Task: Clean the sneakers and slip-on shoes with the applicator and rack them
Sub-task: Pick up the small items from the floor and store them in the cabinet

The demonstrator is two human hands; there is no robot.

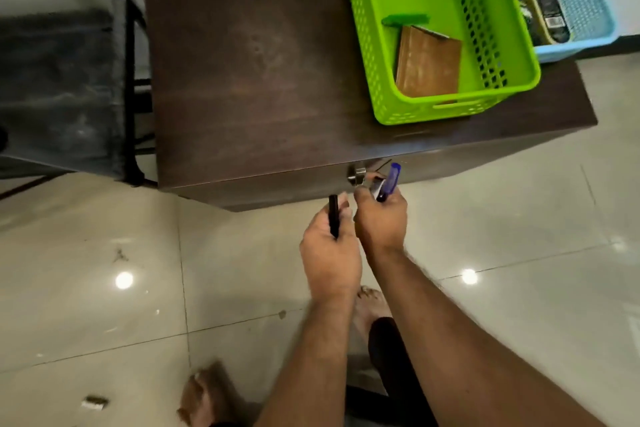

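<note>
Both hands grip pens, left, right, below green basket.

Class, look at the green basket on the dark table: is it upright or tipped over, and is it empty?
Upright and not empty. The green basket sits with its open top facing up on the table, and a brown flat block lies inside.

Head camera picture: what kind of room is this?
Probably a room in a home: a glossy tiled floor, a dark wooden cabinet, a green basket and a blue basket holding household bits.
</note>
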